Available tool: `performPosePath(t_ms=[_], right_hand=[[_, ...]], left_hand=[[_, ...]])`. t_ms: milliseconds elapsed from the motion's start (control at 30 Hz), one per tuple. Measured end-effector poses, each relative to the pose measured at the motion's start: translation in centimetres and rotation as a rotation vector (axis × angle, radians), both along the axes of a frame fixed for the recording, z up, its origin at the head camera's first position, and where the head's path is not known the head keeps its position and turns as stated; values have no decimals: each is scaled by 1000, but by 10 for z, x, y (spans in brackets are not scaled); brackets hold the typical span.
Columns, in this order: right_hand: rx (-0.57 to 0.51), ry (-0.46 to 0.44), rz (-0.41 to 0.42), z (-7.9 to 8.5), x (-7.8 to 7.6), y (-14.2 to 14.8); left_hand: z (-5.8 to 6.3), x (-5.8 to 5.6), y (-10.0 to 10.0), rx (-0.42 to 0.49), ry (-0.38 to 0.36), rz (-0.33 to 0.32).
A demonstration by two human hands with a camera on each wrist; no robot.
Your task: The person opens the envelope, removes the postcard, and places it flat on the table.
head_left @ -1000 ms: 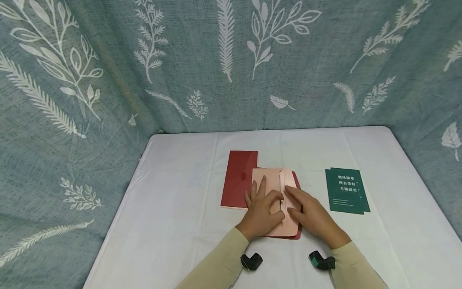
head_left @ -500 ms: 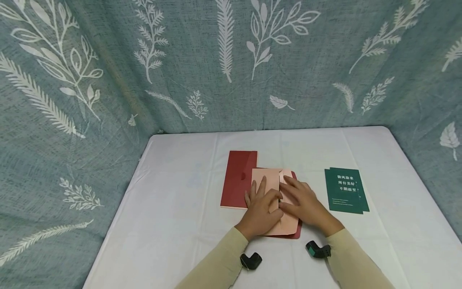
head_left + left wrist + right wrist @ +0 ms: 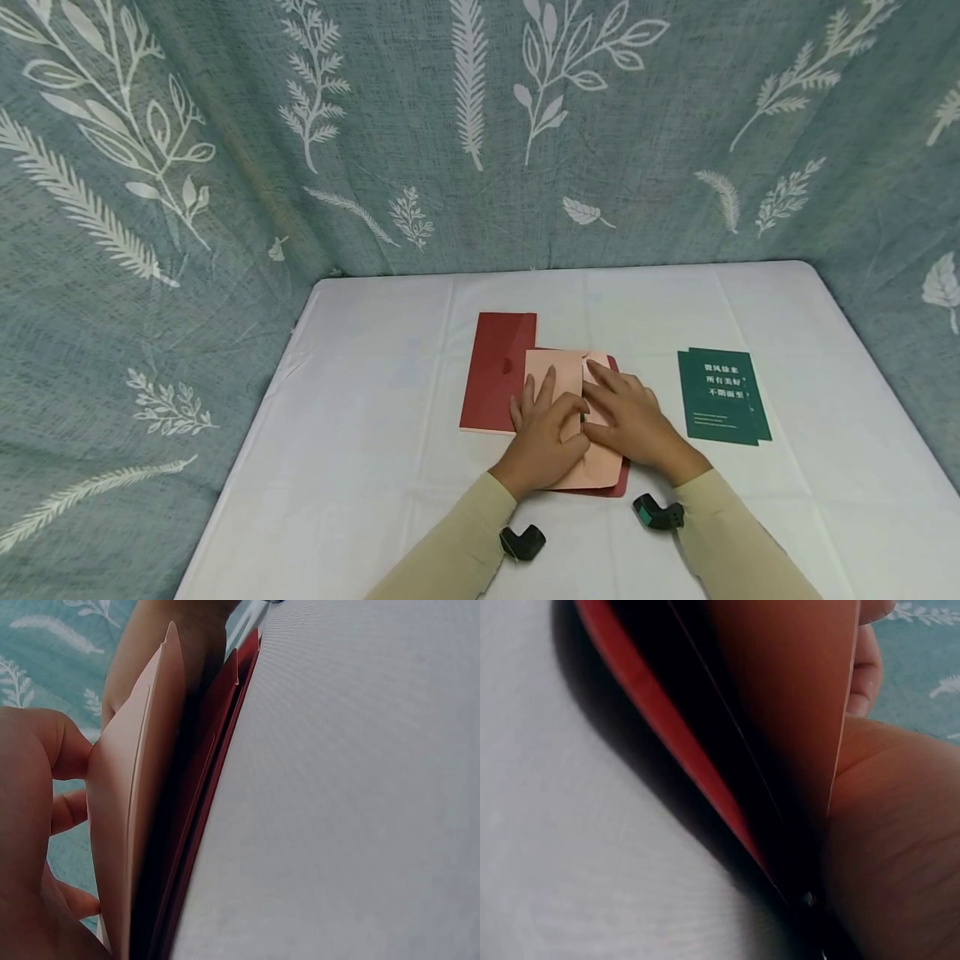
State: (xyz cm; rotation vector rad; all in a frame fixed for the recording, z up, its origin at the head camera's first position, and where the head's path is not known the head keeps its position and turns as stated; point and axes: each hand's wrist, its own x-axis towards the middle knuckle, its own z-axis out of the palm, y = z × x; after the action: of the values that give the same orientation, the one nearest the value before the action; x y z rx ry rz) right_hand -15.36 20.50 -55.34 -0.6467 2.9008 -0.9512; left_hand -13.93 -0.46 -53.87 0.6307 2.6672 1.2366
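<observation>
A pale pink envelope (image 3: 555,367) lies on a red envelope (image 3: 621,477) near the middle of the table. Over its left part my left hand (image 3: 536,446) spreads, fingers touching the paper and the index finger and thumb bent towards the flap's edge. On the right, the fingers of my right hand (image 3: 637,425) rest on the flap. A small dark green bit shows in the slit between the fingertips. In the left wrist view the pink envelope (image 3: 120,765) stands away from the red layers (image 3: 217,712) beneath.
Another red envelope (image 3: 495,358) lies flat at the back left, partly under the pink one. Two dark green cards (image 3: 716,417) with white print overlap on the right. White cloth (image 3: 375,467) covers the table, and a leaf-patterned curtain (image 3: 480,208) hangs behind it.
My right hand has moved left and slightly away from me across the flap, its fingertips now closer to the left hand. The left hand and the envelopes stay in place.
</observation>
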Motion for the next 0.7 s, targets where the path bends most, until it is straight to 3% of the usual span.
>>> performPosePath(t_ms=[400,700], right_hand=[[19,-29,-7,2,3,-1],[28,-27,-19,2,3,-1]], left_hand=[[5,1,0,-3,-14,11],[6,1,3,-58,31,28]])
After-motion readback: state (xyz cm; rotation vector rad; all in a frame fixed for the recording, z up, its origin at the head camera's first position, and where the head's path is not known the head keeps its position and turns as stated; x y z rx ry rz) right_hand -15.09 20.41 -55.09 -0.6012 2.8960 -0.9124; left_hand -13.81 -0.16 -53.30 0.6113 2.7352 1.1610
